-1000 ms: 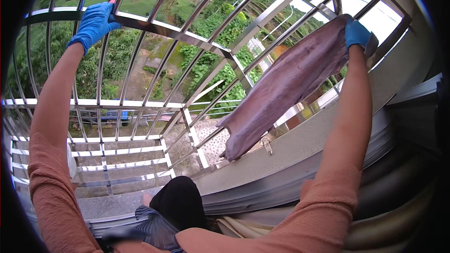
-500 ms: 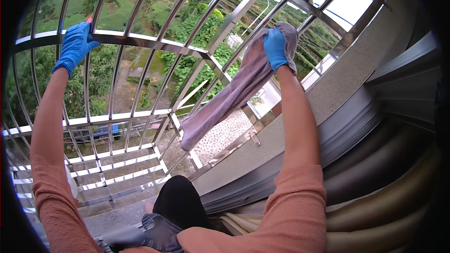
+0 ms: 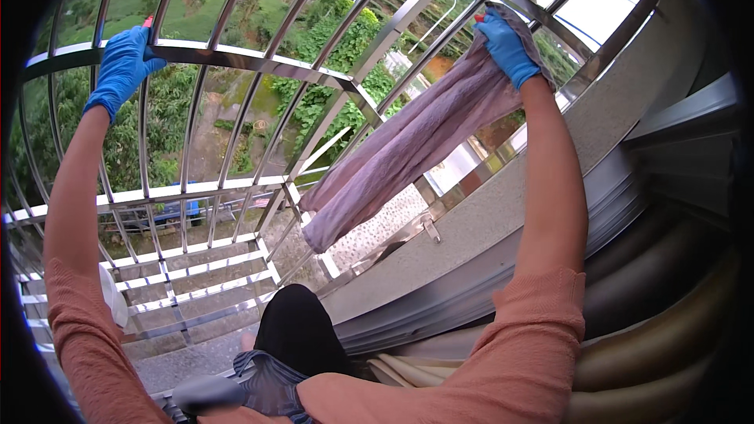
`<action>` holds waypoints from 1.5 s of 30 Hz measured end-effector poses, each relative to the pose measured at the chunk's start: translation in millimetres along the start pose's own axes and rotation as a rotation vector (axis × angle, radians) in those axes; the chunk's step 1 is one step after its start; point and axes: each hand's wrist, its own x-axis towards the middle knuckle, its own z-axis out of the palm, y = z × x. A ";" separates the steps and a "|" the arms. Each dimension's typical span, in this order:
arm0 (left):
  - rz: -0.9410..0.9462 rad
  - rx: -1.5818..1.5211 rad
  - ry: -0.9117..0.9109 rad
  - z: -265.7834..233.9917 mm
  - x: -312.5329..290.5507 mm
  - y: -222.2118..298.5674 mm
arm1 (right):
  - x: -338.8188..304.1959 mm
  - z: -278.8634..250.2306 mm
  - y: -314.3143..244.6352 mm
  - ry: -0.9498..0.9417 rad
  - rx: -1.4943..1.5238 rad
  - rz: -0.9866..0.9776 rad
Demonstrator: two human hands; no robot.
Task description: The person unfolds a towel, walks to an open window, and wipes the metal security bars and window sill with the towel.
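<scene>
With your left hand [image 3: 124, 71] wrapped around the rail [image 3: 196, 55], you had just swung your right hand [image 3: 508, 45], clenched on the mauve cloth [image 3: 416, 133], farther away, seemingly spreading it wider beneath that grip.

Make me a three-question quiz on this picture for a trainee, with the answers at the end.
1. Multiple choice: what is the right hand holding?
A) a bucket
B) a cloth
C) a hose

2. True or false: the left hand is also holding the cloth.

3. Fill in the blank: the gloves on both hands are ____ in colour.

Key:
1. B
2. False; it is on the metal rail, away from the cloth.
3. Blue
</scene>
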 end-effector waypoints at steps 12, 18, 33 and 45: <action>0.069 0.026 0.077 9.9 -0.8 -1.7 | 88.9 52.9 161.4 0.041 -0.146 -0.113; 0.039 0.066 0.031 5.6 -1.5 -6.7 | 91.4 85.5 178.2 -0.099 -0.155 0.062; 0.076 0.023 0.096 10.5 -0.2 -2.2 | -9.2 -25.9 -30.1 0.481 0.023 0.318; 0.048 0.032 0.023 3.6 -1.2 -6.3 | -21.0 -68.1 -197.4 0.014 -0.252 0.411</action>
